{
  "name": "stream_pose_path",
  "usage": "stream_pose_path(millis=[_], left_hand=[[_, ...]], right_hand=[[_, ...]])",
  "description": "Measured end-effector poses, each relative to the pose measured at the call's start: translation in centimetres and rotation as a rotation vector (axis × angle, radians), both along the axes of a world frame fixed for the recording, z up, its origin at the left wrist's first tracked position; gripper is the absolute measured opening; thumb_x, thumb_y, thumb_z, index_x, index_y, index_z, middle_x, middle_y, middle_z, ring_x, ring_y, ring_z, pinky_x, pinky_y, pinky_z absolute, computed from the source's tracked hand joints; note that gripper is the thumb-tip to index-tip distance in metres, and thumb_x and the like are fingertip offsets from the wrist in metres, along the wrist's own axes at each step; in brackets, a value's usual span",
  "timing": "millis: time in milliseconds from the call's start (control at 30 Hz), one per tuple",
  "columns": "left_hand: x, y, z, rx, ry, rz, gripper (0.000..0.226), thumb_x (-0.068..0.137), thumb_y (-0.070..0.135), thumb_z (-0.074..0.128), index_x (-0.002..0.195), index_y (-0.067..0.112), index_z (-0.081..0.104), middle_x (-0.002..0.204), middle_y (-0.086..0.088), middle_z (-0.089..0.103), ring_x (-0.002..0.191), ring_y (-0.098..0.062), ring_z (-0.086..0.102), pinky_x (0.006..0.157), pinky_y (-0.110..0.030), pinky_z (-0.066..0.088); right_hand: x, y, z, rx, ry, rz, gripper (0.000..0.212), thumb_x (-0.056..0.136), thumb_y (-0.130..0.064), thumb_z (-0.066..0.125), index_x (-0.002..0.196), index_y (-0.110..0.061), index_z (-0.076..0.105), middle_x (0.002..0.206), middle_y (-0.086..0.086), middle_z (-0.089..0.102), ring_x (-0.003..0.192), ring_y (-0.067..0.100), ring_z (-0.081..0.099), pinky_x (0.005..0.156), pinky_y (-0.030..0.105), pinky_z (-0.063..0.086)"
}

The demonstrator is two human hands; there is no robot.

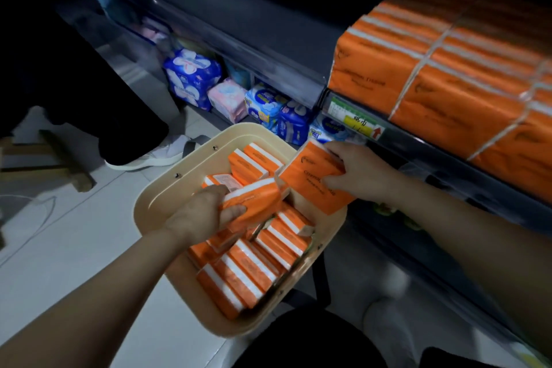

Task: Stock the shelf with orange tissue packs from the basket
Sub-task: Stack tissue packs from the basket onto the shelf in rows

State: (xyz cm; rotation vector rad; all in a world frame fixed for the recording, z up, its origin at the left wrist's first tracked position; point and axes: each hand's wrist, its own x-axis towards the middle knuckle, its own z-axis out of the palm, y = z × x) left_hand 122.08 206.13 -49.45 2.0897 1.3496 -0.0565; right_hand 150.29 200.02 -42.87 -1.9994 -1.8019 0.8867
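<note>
A dim shop aisle, seen from above: a dark metal shelf (268, 48) runs diagonally across the frame, its upper tier at right carrying rows of large orange tissue bundles (448, 78), two strapped stacks visible side by side, above a price strip with one yellow-and-green label (355, 121). On the white tiled floor (74, 248) below sits one cream plastic basket (155, 197), holding roughly a dozen orange tissue packs (239, 275) with white stripes, lying jumbled and overlapping; an exact count is not possible where they overlap. On the lowest tier behind the basket stand about six packets of hygiene products (194, 75) in blue, white and pink wrappers. A second person's dark trouser leg and one white shoe (149, 155) stand on the floor at left, beside some wooden slats (59, 158). Two bare forearms reach in from the bottom of the frame. The right hand (355, 170) grips one larger orange pack (310, 185) raised over the basket's right rim, thumb on its face and fingers wrapped over its far edge. The left hand (203, 212) is inside the basket, fingers closed around one smaller orange pack (254, 200) lifted slightly above the rest.
</note>
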Motion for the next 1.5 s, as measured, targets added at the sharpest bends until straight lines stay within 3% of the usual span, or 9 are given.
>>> stream_pose_path(millis=[100,367,667,833,1033,1133,1233,1333,1500], left_hand=[[0.3,-1.3,3.3,-0.004,-0.128,0.077,0.029,0.088,0.042,0.059,0.108,0.022,0.051,0.098,0.0,0.06,0.089,-0.016,0.057,0.068,-0.018,0.035],[0.7,-5.3,10.9,0.183,-0.38,0.085,0.018,0.087,0.051,0.055,0.101,0.041,0.049,0.096,0.01,0.06,0.086,-0.013,0.061,0.079,-0.028,0.042],[4.7,-10.6,19.2,-0.06,-0.672,-0.041,0.075,0.043,0.064,0.083,0.108,0.041,0.054,0.089,-0.008,0.073,0.078,-0.029,0.071,0.069,-0.047,0.058],[9.6,-14.1,21.9,0.072,-0.633,-0.167,0.055,0.071,0.019,0.082,0.116,0.028,0.053,0.092,0.001,0.071,0.079,-0.012,0.07,0.076,-0.033,0.057],[17.2,-18.4,24.2,0.118,-0.638,-0.4,0.043,0.071,0.025,0.075,0.104,0.042,0.052,0.101,0.017,0.062,0.082,0.014,0.057,0.071,-0.009,0.044],[21.5,-20.9,24.9,0.091,-0.636,-0.508,0.045,0.06,0.045,0.069,0.103,0.051,0.054,0.097,0.02,0.066,0.085,0.01,0.059,0.073,-0.011,0.044],[25.7,-22.6,25.0,0.073,-0.644,-0.595,0.047,0.077,0.025,0.072,0.111,0.049,0.05,0.105,0.016,0.062,0.091,0.006,0.059,0.076,-0.012,0.046],[29.2,-23.2,24.5,0.139,-0.663,-0.622,0.05,0.078,0.031,0.071,0.12,0.047,0.049,0.119,0.005,0.054,0.109,-0.007,0.051,0.095,-0.024,0.04],[32.9,-22.7,23.7,-0.079,-0.808,-0.424,0.047,0.08,0.013,0.072,0.116,0.038,0.055,0.111,0.009,0.057,0.096,-0.005,0.06,0.076,-0.02,0.05]], right_hand=[[-0.1,-1.8,2.2,0.028,-0.048,-0.016,0.032,0.075,-0.024,0.068,0.105,-0.02,0.057,0.103,0.0,0.048,0.099,0.015,0.048,0.077,0.027,0.038],[-0.2,-8.5,10.2,0.121,-0.045,-0.129,0.069,0.081,-0.024,0.068,0.141,-0.027,0.034,0.132,0.0,0.049,0.111,0.013,0.05,0.087,0.026,0.041],[1.9,-17.0,17.4,0.375,-0.024,-0.256,0.053,0.075,-0.012,0.073,0.122,-0.024,0.054,0.11,-0.003,0.061,0.1,0.014,0.058,0.088,0.025,0.044],[4.8,-22.8,19.6,0.44,-0.079,-0.344,0.053,0.072,-0.012,0.073,0.122,-0.022,0.055,0.114,0.001,0.063,0.102,0.016,0.058,0.091,0.028,0.045],[10.5,-31.8,20.2,0.346,-0.247,-0.498,0.055,0.072,-0.019,0.066,0.126,-0.023,0.054,0.122,0.0,0.06,0.11,0.017,0.056,0.093,0.026,0.044],[14.2,-36.5,20.4,0.268,-0.302,-0.607,0.053,0.072,-0.02,0.066,0.123,-0.025,0.055,0.121,-0.001,0.06,0.111,0.018,0.056,0.094,0.031,0.045],[17.5,-40.0,20.3,0.208,-0.304,-0.731,0.051,0.073,-0.018,0.066,0.122,-0.026,0.055,0.119,-0.001,0.06,0.108,0.019,0.056,0.091,0.034,0.047],[20.3,-41.6,18.9,0.195,-0.298,-0.817,0.056,0.074,-0.015,0.066,0.127,-0.025,0.051,0.123,0.003,0.057,0.111,0.022,0.054,0.093,0.035,0.046],[24.3,-39.9,16.0,0.176,-0.344,-0.886,0.055,0.083,-0.016,0.063,0.131,-0.028,0.038,0.117,0.003,0.056,0.111,0.024,0.05,0.092,0.037,0.041]])
